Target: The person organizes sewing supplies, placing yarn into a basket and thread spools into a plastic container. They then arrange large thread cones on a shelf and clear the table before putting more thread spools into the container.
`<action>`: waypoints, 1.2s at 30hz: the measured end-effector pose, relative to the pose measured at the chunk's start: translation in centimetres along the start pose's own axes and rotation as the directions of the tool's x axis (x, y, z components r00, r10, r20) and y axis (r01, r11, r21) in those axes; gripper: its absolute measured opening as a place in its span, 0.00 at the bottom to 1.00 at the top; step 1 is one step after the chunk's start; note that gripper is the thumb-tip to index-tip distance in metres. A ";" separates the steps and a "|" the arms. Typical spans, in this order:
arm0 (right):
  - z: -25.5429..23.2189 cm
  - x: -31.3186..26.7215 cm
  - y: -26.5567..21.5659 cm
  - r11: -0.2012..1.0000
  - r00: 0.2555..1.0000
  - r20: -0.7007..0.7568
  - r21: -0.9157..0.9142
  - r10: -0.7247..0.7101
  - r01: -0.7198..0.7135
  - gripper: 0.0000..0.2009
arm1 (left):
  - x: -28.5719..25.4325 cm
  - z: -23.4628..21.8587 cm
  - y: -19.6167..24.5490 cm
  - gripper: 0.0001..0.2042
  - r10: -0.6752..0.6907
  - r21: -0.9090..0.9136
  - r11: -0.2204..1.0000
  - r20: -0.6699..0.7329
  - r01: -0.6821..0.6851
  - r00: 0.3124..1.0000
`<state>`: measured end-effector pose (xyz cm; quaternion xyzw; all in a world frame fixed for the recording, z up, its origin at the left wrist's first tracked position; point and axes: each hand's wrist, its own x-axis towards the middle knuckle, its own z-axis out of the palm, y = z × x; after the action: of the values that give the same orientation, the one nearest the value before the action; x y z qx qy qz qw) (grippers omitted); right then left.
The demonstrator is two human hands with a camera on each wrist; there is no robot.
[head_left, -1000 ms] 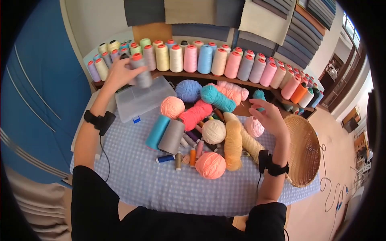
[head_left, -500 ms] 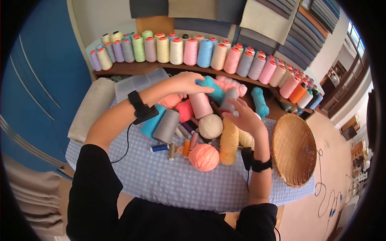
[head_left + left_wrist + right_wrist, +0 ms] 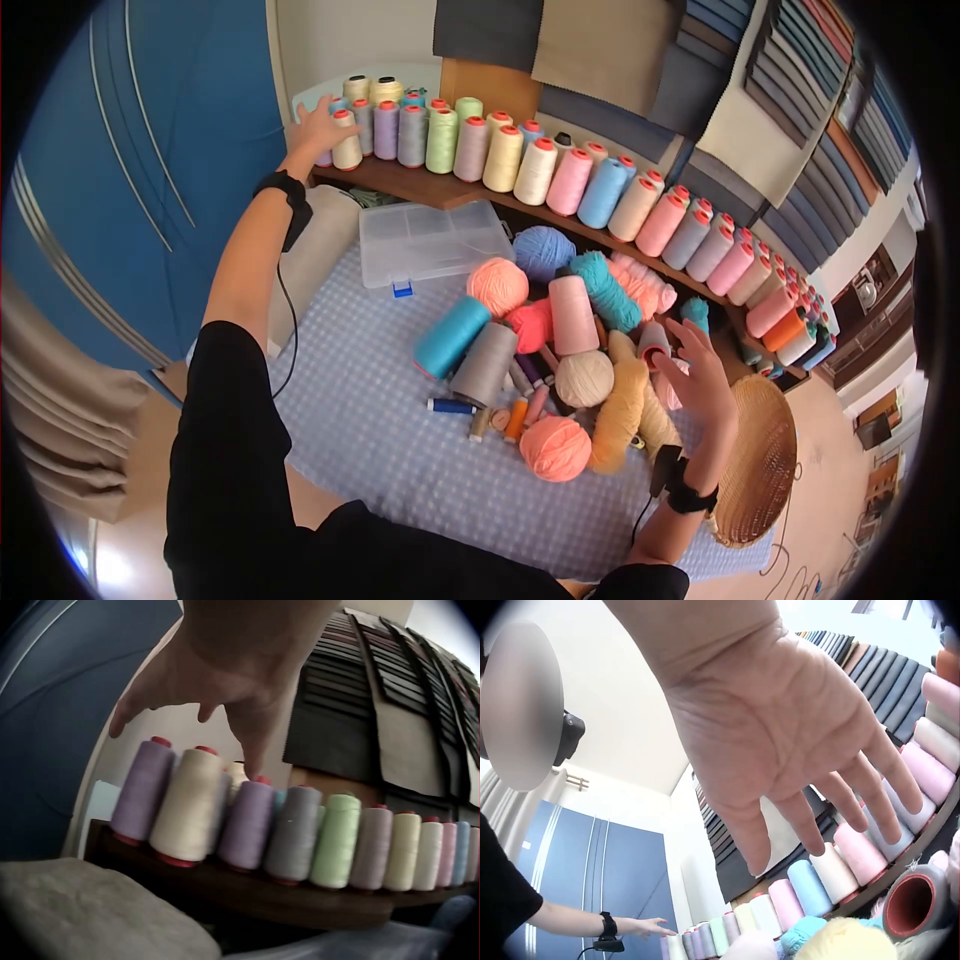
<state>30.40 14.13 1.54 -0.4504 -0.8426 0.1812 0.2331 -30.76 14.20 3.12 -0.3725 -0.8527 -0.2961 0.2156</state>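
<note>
My left hand [image 3: 322,130] is at the far left end of the shelf, fingers spread above a cream cone [image 3: 347,142]. In the left wrist view the hand [image 3: 232,682] hangs over the cream cone [image 3: 187,806] and a purple cone [image 3: 248,825], holding nothing. My right hand [image 3: 700,378], fingers spread, is above the right side of the yarn pile, beside a grey cone [image 3: 654,343] lying with its red end showing. The right wrist view shows the bare palm [image 3: 772,727] and the grey cone [image 3: 913,901]. A pink cone [image 3: 573,315] lies on the pile.
A clear plastic case [image 3: 425,255] lies at the back left of the checked cloth [image 3: 350,400]. A wicker basket [image 3: 755,470] stands at the right. Thread cones line the wooden shelf [image 3: 400,185]. A rolled beige cloth [image 3: 325,235] lies left of the case.
The left hand has moved from above the pile to the shelf's left end. The grey cone now lies on the pile, free of the right hand. The head view has turned left.
</note>
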 end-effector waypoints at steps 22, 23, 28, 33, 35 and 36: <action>-0.3 0.6 3.5 0.983 0.989 -0.109 -0.144 0.095 -0.111 0.22 | -10.8 -9.5 14.0 0.22 0.543 -0.809 0.580 0.299 -0.092 0.785; -0.2 0.9 2.8 0.993 0.987 -0.148 -0.090 0.058 -0.072 0.21 | -13.1 -10.5 16.9 0.21 0.540 -0.809 0.587 0.382 -0.011 0.750; 0.2 1.5 0.6 0.931 0.971 -0.236 0.361 0.030 0.059 0.21 | -20.3 -7.9 28.5 0.26 0.857 -0.915 0.352 0.399 0.197 0.325; 2.5 2.0 1.8 0.968 0.998 -0.057 0.247 -0.019 0.033 0.26 | -23.4 -2.7 31.7 0.21 0.821 -0.753 0.550 0.408 -0.361 0.400; 3.7 2.2 3.2 0.960 0.998 0.066 0.280 -0.015 -0.004 0.27 | -21.5 -2.4 30.5 0.22 0.764 -0.745 0.601 0.427 -0.290 0.484; 3.7 2.1 2.9 0.959 0.997 0.070 0.284 -0.030 0.009 0.27 | -19.8 -2.2 29.7 0.22 0.753 -0.787 0.585 0.435 -0.199 0.493</action>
<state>29.26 17.11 -2.58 -0.3971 -0.8204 0.3142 0.2656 4.70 18.99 3.30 -0.7449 -0.5500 -0.3122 -0.2126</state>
